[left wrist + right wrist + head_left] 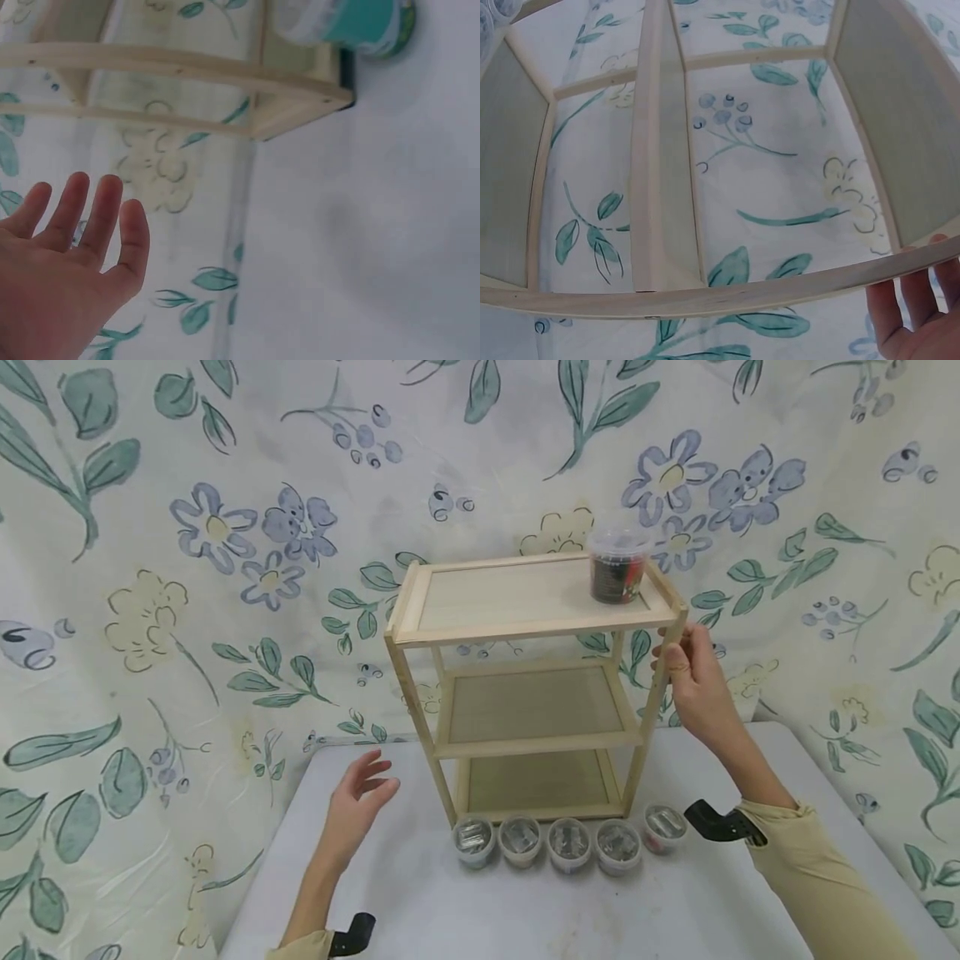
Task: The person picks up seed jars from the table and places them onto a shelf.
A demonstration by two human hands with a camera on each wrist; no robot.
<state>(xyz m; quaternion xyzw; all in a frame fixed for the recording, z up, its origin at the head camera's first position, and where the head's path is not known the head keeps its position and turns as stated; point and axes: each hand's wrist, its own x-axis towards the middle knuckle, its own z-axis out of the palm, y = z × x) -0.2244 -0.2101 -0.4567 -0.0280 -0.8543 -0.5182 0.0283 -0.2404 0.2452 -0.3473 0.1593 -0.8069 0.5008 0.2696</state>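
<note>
A pale wooden three-tier shelf [536, 747] stands on the white table. My right hand [699, 681] grips its right front post just under the top tier. In the right wrist view the fingers of the right hand [922, 307] reach round the post, fingertips showing over its edge. My left hand [357, 806] hovers left of the shelf, apart from it, fingers relaxed and holding nothing. The left wrist view shows that hand [79, 262] with its fingers spread below a shelf post [176, 71]. On the top tier's right end sits a clear-lidded tub [617, 568] with dark contents.
Several small lidded tubs [570, 843] line the table [525, 918] along the shelf's front foot; the rightmost tub [664, 828] sits slightly farther back. A flower-printed cloth [247, 527] hangs close behind the shelf and the table's back edge.
</note>
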